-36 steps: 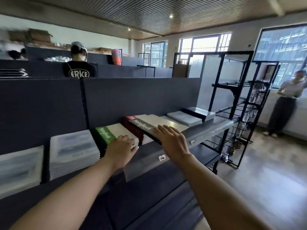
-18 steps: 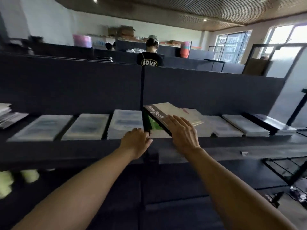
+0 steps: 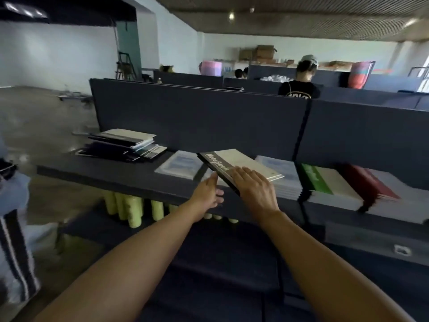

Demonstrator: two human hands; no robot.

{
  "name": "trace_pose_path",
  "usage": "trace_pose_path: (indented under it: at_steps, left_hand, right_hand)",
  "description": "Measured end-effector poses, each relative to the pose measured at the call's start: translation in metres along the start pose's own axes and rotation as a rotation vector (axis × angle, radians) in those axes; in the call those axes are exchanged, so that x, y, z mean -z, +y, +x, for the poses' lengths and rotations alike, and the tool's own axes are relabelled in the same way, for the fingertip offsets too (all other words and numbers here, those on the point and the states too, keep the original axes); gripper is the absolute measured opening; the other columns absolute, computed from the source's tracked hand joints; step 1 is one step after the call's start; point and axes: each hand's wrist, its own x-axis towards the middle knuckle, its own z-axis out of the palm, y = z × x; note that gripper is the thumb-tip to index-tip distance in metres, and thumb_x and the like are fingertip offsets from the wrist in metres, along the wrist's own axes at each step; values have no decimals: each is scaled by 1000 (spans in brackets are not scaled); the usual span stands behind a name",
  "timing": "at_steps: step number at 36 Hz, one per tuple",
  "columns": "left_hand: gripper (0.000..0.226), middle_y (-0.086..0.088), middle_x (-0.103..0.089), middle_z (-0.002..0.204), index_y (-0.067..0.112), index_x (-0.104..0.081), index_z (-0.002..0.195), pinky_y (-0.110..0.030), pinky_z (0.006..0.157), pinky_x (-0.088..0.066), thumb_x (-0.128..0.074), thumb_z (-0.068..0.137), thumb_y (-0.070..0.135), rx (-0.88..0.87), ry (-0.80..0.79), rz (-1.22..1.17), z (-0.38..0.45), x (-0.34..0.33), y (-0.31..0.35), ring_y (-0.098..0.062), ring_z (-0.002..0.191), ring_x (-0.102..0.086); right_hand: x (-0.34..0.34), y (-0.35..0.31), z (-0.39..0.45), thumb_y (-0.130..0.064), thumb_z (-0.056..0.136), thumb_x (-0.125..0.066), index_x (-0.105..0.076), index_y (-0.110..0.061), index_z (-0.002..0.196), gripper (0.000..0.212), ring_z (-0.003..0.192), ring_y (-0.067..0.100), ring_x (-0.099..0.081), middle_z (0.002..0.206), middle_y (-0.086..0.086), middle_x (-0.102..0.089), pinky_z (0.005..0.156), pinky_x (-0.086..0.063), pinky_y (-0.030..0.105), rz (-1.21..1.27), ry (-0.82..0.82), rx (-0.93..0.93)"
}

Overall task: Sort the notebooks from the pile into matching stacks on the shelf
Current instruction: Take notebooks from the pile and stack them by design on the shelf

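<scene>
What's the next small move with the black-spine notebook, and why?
Probably carry it left toward the mixed pile: the right hand holds the black-spine notebook above pale stacks, and green and red stacks don't match either.
</scene>
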Motion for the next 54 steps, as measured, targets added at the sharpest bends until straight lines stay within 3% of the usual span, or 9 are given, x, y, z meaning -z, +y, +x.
trace_pose_path:
  at_steps: [7,10,16,25,31,36,47,50,54]
  left_hand:
    - [53,-10,-63,113,11,-53,128,-37,83,-52,-27,102,49,165,-20,-431,12,94,-3,-27,107,-61]
    - [40,-8,-67,94,7,-63,102,-38,80,-51,-36,104,36,217,-10,-558,21,126,-5,-24,90,-64]
    - [23,-11,-62,78,8,-61,83,-33,61,-47,-45,99,14,253,69,-487,43,175,-13,-24,70,-59]
    - [17,-11,-66,83,13,-61,89,-36,63,-51,-46,97,10,248,97,-430,70,202,-15,-27,74,-63]
    - [15,-14,-69,101,10,-60,110,-44,82,-53,-55,96,14,252,84,-350,84,205,-20,-31,90,-65]
    - [24,-13,-70,107,11,-63,115,-36,66,-52,-64,91,13,245,63,-306,94,212,-25,-28,93,-67]
    - [58,-6,-59,119,16,-34,138,-31,62,-51,-67,90,18,95,-58,5,135,239,-24,-18,87,-61]
    - [47,-2,-60,101,18,-39,133,-26,52,-46,-62,92,13,74,-161,63,143,241,-22,-14,78,-60]
    - [42,0,-61,105,16,-45,131,-22,55,-41,-61,92,11,-21,-205,147,152,240,-27,-8,76,-56]
  right_hand:
    - [-38,-94,44,-9,43,-93,-70,-7,106,66,96,24,-70,104,8,-72,79,-56,33,54,-50,-16]
    - [-50,-130,59,-12,42,-93,-70,-10,105,67,97,23,-69,106,6,-71,81,-55,32,107,-122,-28]
    - [-60,-170,78,-26,92,-57,-35,-18,146,59,134,19,-40,147,0,-42,103,-38,34,287,-341,-12]
    - [-84,-145,95,-63,88,-21,-56,-20,129,69,105,24,-61,121,2,-64,73,-51,36,246,-162,-239]
    - [-109,-127,108,-60,95,-34,-43,-20,132,55,109,26,-56,126,5,-56,75,-41,34,346,-400,-774]
    - [-129,-127,116,-40,90,-61,-50,-6,126,50,90,23,-58,112,10,-59,59,-44,26,898,-382,-1152]
    - [-149,-148,136,-14,93,-54,-55,-10,94,4,61,19,-48,78,7,-56,47,-33,24,927,-272,-1338]
    - [-152,-151,137,-3,91,-46,-49,-14,73,21,52,17,-39,64,4,-46,45,-29,24,910,-270,-1374]
    - [-149,-156,135,0,91,-46,-54,-11,92,14,59,18,-50,74,6,-56,45,-37,23,865,-247,-1398]
